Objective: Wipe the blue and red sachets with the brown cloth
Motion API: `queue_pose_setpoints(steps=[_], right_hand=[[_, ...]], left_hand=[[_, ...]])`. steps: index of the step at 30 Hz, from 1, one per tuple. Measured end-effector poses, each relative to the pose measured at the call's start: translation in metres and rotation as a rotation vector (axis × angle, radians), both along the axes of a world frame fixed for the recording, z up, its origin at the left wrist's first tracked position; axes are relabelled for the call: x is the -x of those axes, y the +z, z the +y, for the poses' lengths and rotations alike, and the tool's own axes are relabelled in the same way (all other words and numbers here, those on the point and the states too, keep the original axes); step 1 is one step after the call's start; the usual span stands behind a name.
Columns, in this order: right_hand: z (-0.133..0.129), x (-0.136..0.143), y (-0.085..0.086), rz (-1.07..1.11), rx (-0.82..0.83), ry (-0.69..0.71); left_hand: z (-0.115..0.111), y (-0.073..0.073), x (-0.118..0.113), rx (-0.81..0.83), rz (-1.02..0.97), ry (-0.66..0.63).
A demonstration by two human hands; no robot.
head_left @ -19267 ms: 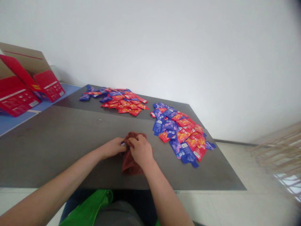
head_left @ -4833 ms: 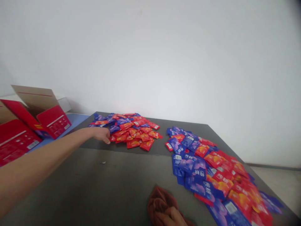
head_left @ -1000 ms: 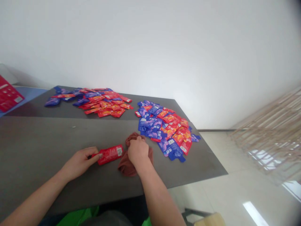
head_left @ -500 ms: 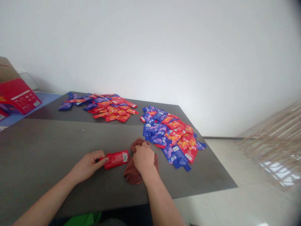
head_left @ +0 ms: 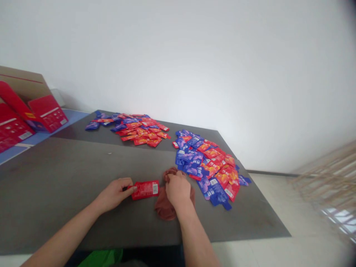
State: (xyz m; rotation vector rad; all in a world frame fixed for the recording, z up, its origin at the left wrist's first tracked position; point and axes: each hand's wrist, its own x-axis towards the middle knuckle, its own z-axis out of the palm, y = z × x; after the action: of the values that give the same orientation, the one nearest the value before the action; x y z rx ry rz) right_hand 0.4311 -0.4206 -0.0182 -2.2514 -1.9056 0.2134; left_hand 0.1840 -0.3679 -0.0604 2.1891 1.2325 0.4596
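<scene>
My left hand pinches the left end of a red packet, whose barcode end points right on the dark table. Bunched under my right hand is a brown cloth; my fingers are closed on its upper part. The packet's right end lies close to the cloth's left edge. Right of the cloth spreads a pile of flat blue and red packets. Farther back on the left sits a second pile of blue and red packets, which look fuller.
Open red cardboard boxes stand on a blue surface at the far left. A white wall rises behind the table. Beyond the table's right edge are pale floor and a blurred slatted wooden thing.
The view has shifted left, so more of the red boxes shows. Both hands keep their holds on the packet and the cloth.
</scene>
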Motion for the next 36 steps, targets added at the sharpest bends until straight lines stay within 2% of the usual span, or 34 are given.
queue_pose_setpoints(steps=[3, 6, 9, 13, 15, 17, 20, 22, 24, 26, 28, 30, 32, 34, 36], right_hand=[[-0.018, 0.034, 0.002, 0.038, -0.092, 0.152], [-0.03, 0.06, -0.008, 0.073, -0.039, 0.265], [-0.021, 0.043, -0.016, 0.054, 0.011, 0.151], [-0.003, 0.004, -0.007, 0.031, 0.053, -0.023], [-0.007, 0.008, -0.001, 0.034, 0.004, 0.007], [-0.017, 0.028, 0.001, 0.05, -0.064, 0.128], [-0.027, 0.053, -0.007, 0.075, -0.059, 0.271], [-0.024, 0.047, -0.014, 0.064, 0.0, 0.208], [-0.014, 0.026, -0.017, 0.052, 0.046, 0.086], [-0.005, 0.004, -0.013, 0.057, 0.079, 0.008], [-0.003, -0.004, -0.005, 0.053, 0.066, -0.007], [-0.01, 0.006, 0.003, 0.04, -0.015, 0.043], [-0.021, 0.027, 0.005, 0.039, -0.098, 0.151], [-0.028, 0.045, 0.001, 0.047, -0.102, 0.258], [-0.028, 0.047, -0.007, 0.04, -0.049, 0.269]], left_hand=[[0.0, 0.0, 0.0, 0.01, -0.004, -0.004], [-0.001, 0.0, -0.001, 0.007, -0.012, -0.025], [-0.001, 0.001, -0.001, -0.019, -0.007, -0.029], [-0.001, 0.002, 0.0, -0.005, -0.017, -0.016], [-0.001, 0.001, 0.001, -0.003, -0.01, -0.016], [0.0, 0.0, 0.001, 0.003, -0.002, -0.024], [0.0, 0.001, 0.0, -0.001, 0.012, -0.039], [-0.001, 0.003, -0.001, -0.014, 0.019, -0.037], [-0.001, 0.004, -0.002, -0.017, 0.014, -0.028], [-0.002, 0.004, -0.001, -0.006, 0.007, -0.02], [-0.001, 0.003, 0.0, -0.001, 0.009, -0.01], [0.0, 0.001, 0.001, -0.005, 0.015, -0.002], [0.001, -0.001, 0.001, -0.01, 0.009, -0.001], [0.001, -0.001, 0.001, -0.012, -0.003, -0.017], [0.0, 0.0, 0.001, -0.012, -0.009, -0.029]])
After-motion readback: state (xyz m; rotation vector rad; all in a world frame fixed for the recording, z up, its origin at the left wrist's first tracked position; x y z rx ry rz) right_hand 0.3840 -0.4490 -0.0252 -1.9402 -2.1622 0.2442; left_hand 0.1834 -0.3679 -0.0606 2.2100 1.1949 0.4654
